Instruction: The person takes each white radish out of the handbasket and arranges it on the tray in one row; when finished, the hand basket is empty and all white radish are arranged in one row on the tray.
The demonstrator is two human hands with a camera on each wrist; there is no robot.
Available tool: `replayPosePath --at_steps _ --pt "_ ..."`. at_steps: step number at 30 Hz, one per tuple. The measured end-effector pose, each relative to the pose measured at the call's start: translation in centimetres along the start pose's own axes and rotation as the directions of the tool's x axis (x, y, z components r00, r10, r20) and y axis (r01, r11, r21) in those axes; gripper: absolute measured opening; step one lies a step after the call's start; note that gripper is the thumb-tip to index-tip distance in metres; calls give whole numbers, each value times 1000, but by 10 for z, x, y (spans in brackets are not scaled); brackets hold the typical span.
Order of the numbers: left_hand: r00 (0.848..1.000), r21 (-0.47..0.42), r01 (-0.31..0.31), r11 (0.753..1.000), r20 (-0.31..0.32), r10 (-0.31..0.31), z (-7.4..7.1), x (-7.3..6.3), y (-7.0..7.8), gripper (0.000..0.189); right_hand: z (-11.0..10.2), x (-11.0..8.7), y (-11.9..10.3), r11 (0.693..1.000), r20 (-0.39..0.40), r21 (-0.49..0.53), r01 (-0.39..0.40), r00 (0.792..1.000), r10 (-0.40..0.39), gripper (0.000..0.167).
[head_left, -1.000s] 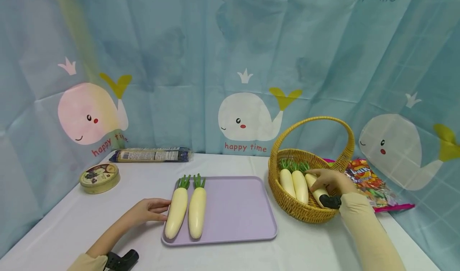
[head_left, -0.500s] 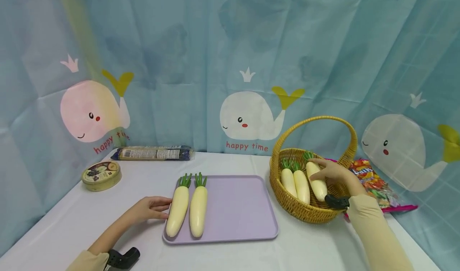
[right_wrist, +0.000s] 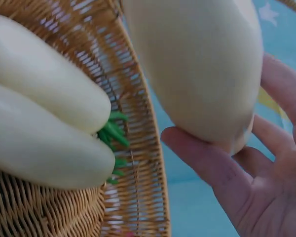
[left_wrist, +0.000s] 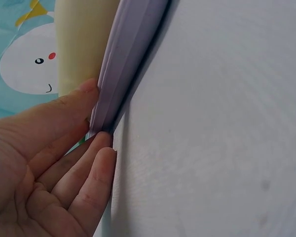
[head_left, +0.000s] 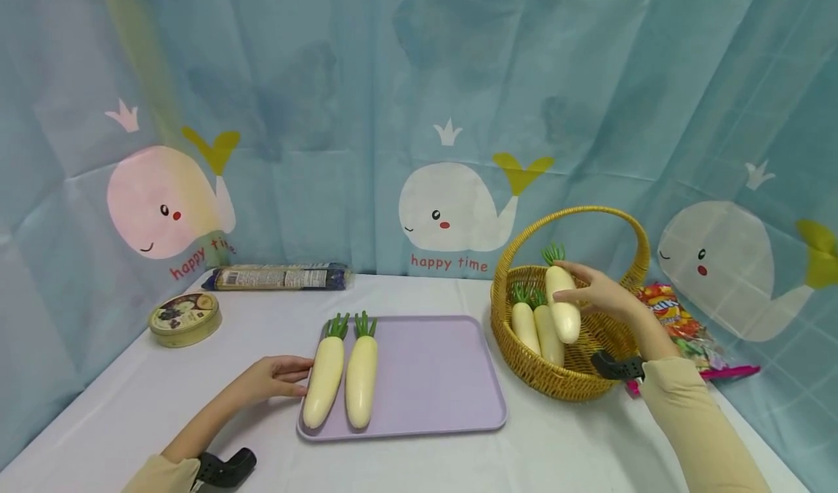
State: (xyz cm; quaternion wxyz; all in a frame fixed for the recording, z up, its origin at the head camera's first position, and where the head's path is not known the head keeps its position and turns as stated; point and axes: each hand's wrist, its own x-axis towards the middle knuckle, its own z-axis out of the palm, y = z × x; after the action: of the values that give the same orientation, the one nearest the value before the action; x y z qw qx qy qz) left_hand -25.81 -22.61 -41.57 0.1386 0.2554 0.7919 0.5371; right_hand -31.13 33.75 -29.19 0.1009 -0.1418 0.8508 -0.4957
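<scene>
Head view shows a smooth, pale cream white radish [head_left: 564, 311] with a tuft of short green leaves, tilted, leaf end up, above the wicker basket [head_left: 556, 385] on the right. The right hand [head_left: 597, 294] grasps it, thumb and fingers around its body; the right wrist view shows it apart from the two other radishes [right_wrist: 44, 118], which lie side by side in the basket, leaves toward the far wall.

The left hand [head_left: 273, 378] grips nothing: its fingers rest, nearly straight, against the left edge of the lavender tray [head_left: 432, 377]. Two more radishes [head_left: 342, 384] lie on the tray's left part, leaf ends crossing the far rim, and its flat surface runs on rightward to a low raised rim. White tabletop [head_left: 419, 471] separates tray and basket.

The tall basket handle [head_left: 592, 210] arches over the basket, its right foot beyond the right hand. A colourful snack bag [head_left: 674, 322] lies right of the basket; a round tin [head_left: 185, 320] and a long package [head_left: 278, 278] sit far left, before the blue whale-print curtain [head_left: 314, 115].
</scene>
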Motion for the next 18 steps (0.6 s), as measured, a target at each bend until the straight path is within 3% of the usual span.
replayPosePath --at_steps 6,13,18 --pt "1000 3 -3 1000 16 3 1 0 -1 60 11 -9 -5 998 -22 38 46 999 -45 71" --pt "1000 -7 3 1000 16 -3 -1 -1 0 61 31 -20 -20 969 -3 237 74 997 -75 73" --pt "1000 -17 -2 1000 19 3 -2 2 0 61 41 -27 -27 975 -48 205 85 996 -77 71"
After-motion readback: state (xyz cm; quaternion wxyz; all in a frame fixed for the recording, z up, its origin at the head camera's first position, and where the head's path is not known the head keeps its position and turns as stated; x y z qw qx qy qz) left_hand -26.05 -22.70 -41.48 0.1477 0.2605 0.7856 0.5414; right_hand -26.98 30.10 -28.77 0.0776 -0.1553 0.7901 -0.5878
